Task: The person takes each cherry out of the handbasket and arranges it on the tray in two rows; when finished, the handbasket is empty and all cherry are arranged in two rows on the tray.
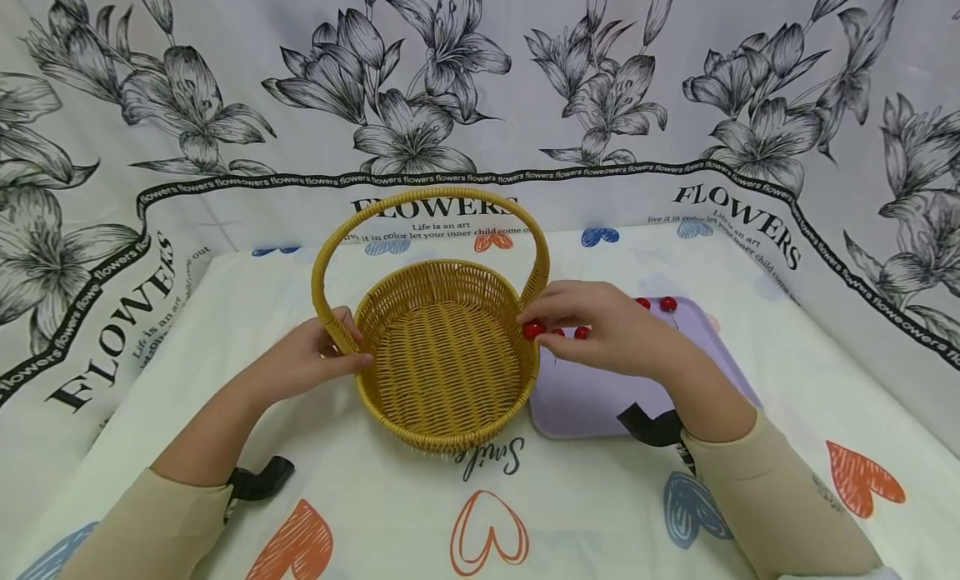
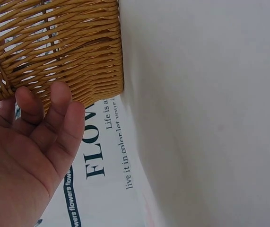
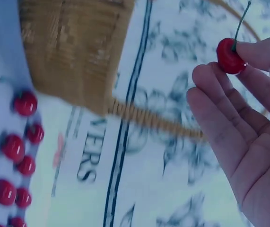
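Observation:
A yellow-brown wicker basket [image 1: 448, 372] with a tall arched handle stands in the middle of the table; nothing lies inside it. My left hand [image 1: 303, 359] grips its left side where the handle meets the rim, thumb over the edge. In the left wrist view, the fingers curl against the outer weave. Between thumb and fingertips, my right hand [image 1: 611, 326] pinches a red cherry [image 1: 533, 329] beside the basket's right rim. The right wrist view shows this cherry's green stem pointing up. A lilac tray [image 1: 581, 409] sits under the right hand, which partly hides it.
More red cherries [image 1: 668, 303] with stems lie on the tray toward its far side; several show in the right wrist view. A white cloth [image 1: 390, 513] with hearts covers the table. Behind it hangs a flower-printed curtain [image 1: 600, 105].

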Motion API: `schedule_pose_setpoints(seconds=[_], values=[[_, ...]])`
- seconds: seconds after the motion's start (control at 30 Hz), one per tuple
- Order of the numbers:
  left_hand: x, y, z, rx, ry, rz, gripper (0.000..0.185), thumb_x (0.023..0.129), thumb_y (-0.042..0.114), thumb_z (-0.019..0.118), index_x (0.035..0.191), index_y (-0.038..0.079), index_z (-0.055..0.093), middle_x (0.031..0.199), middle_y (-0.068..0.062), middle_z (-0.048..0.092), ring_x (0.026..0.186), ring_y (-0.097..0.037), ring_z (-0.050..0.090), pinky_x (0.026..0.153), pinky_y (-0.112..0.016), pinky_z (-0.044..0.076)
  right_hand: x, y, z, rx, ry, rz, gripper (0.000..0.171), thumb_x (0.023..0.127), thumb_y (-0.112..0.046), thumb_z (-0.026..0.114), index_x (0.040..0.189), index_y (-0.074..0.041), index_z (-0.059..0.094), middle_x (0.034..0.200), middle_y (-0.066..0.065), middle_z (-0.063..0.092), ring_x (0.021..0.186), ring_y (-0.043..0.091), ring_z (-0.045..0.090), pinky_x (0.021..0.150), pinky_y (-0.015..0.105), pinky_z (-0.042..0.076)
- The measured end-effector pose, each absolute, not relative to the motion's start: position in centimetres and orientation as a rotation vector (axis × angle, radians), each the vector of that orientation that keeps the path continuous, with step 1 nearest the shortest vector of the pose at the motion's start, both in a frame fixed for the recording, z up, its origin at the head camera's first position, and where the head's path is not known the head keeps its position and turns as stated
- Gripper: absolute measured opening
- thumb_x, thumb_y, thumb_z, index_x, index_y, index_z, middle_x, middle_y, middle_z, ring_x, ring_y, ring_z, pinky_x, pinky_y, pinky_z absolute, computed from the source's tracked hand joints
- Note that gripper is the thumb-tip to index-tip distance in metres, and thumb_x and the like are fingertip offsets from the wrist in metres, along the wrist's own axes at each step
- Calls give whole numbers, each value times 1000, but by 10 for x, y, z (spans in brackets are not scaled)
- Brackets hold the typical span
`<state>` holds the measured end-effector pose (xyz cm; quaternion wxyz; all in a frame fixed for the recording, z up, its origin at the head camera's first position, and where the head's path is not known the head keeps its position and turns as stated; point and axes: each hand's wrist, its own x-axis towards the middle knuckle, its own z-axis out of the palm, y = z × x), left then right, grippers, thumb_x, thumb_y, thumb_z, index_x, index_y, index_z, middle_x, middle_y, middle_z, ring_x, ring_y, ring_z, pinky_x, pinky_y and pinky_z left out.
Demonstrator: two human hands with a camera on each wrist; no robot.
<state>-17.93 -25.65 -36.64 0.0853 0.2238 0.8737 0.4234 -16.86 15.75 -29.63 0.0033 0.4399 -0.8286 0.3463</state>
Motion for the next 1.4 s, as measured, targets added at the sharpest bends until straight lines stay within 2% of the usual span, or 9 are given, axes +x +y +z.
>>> schedule_pose_setpoints(seconds=[0.13, 0.2, 0.4, 0.67, 0.8, 0.9, 1.0, 1.13, 1.4], values=[[-179, -261, -366, 670, 2600, 1281, 25, 94, 17, 77, 102, 7, 56, 95, -6, 65, 87, -23, 62, 74, -32, 52, -177, 177, -295, 1186, -2684, 1202, 30, 93, 1, 72, 122, -8, 72, 111, 0, 71, 95, 15, 67, 86, 32, 57], [-178, -263, -366, 666, 2596, 1290, 25, 94, 16, 77, 102, 6, 55, 96, -7, 64, 87, -23, 62, 73, -31, 52, -183, 188, -293, 1037, -2775, 1206, 29, 94, 0, 72, 122, -7, 71, 110, 3, 72, 96, 18, 68, 86, 33, 57], [-177, -266, -367, 657, 2587, 1300, 25, 94, 16, 76, 102, 6, 55, 98, -8, 64, 87, -23, 63, 73, -31, 52, -204, 234, -296, 679, -3005, 1163, 28, 98, -11, 70, 126, -10, 70, 113, 6, 71, 99, 26, 67, 82, 32, 55], [-175, -266, -365, 639, 2588, 1286, 26, 94, 16, 77, 103, 6, 55, 99, -8, 63, 89, -23, 63, 75, -31, 52, -221, 297, -314, 364, -3144, 1084, 34, 97, -26, 73, 127, -11, 72, 112, 7, 74, 105, 23, 65, 91, 44, 46], [-175, -267, -363, 638, 2595, 1279, 26, 94, 16, 77, 102, 5, 55, 99, -8, 63, 90, -23, 63, 75, -32, 52, -226, 318, -325, 300, -3193, 1055, 34, 97, -25, 73, 127, -10, 72, 111, 8, 74, 103, 24, 62, 90, 43, 46], [-175, -268, -363, 648, 2598, 1278, 25, 94, 15, 77, 102, 5, 55, 98, -8, 63, 89, -23, 63, 75, -32, 52, -229, 327, -335, 284, -3247, 1034, 34, 96, -24, 73, 126, -8, 72, 112, 10, 70, 93, 26, 61, 81, 40, 48], [-175, -269, -363, 654, 2598, 1278, 25, 94, 15, 77, 102, 5, 55, 99, -8, 64, 89, -22, 65, 76, -33, 53, -233, 333, -347, 267, -3294, 1012, 35, 94, -23, 74, 123, -5, 72, 102, 9, 63, 86, 25, 56, 74, 38, 46], [-174, -271, -364, 651, 2601, 1276, 25, 94, 15, 77, 103, 6, 55, 99, -7, 65, 89, -21, 66, 76, -34, 54, -237, 339, -358, 265, -3327, 948, 34, 92, -22, 76, 119, -3, 71, 88, 6, 54, 88, 24, 49, 76, 39, 39], [-173, -271, -364, 661, 2611, 1286, 24, 94, 14, 77, 102, 6, 55, 97, -7, 64, 87, -20, 65, 76, -33, 53, -239, 339, -362, 285, -3325, 916, 28, 90, -18, 77, 113, -2, 71, 90, 6, 53, 90, 25, 47, 77, 41, 35]])
